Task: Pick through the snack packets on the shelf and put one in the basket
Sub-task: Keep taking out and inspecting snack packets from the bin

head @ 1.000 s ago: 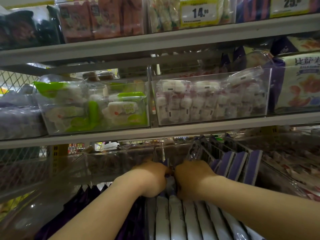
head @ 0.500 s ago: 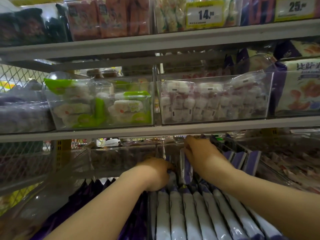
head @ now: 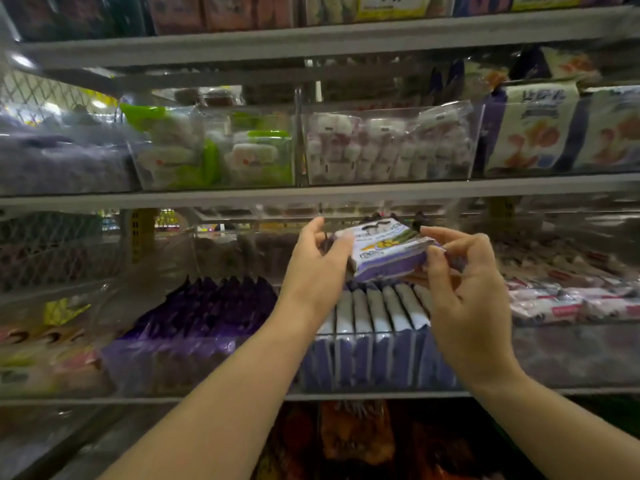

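Observation:
A white and purple snack packet [head: 384,249] is held up in front of the lower shelf, above a row of like packets [head: 377,327] standing on edge in a clear bin. My right hand [head: 464,292] pinches its right end between thumb and fingertips. My left hand [head: 317,268] holds its left end, thumb on the near side and fingers behind. No basket is in view.
Dark purple packets [head: 201,317] fill the bin to the left. Pink and white packets [head: 568,299] lie to the right. The shelf above carries clear bins of green-wrapped [head: 214,150] and white wrapped sweets [head: 388,147]. A grey shelf edge [head: 311,194] runs just above my hands.
Both hands have come up out of the bin. The right hand has drawn one packet out of the row, and the left hand has moved over and taken its other end.

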A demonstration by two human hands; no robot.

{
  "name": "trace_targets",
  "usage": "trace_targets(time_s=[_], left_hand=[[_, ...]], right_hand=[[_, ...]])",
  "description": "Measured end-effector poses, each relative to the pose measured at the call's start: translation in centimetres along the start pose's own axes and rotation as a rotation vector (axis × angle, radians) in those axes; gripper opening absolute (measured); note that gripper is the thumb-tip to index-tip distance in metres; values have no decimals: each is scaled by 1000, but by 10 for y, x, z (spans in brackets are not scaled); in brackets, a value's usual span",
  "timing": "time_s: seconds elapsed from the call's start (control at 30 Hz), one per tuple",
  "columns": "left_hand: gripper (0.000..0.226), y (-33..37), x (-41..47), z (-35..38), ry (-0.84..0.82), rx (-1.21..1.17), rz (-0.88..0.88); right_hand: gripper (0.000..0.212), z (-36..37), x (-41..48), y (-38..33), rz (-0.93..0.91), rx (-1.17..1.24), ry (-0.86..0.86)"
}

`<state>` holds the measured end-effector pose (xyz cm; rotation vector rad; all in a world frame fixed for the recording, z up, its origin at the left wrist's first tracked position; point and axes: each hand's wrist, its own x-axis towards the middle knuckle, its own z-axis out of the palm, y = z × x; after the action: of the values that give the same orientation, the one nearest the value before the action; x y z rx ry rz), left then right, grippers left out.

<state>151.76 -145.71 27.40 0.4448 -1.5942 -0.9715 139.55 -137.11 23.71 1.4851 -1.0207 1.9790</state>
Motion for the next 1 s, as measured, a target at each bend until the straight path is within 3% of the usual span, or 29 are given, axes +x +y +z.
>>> trace_targets(time_s=[0.13, 0.27, 0.5, 0.67, 0.83, 1.0], left_hand=[[32, 4, -31, 7, -54, -462, -249], [34, -15, -59, 6, -42, -430, -191], [51, -65, -115, 5, -296, -373, -135], [43, -101, -141, 14, -343, -293, -159], [20, -123, -159, 23, -280, -322, -174], [29, -131, -165, 27, -181, -399, -289]], right_hand=[[8, -18, -38, -12, 43, 109, -110], [12, -36, -65, -19, 218, 167, -247], [50, -51, -90, -10, 710, 432, -275], [26, -52, -118, 6, 906, 616, -152], [24, -55, -146, 22, 952, 582, -163], [16, -55, -160, 26, 1001, 595, -159]])
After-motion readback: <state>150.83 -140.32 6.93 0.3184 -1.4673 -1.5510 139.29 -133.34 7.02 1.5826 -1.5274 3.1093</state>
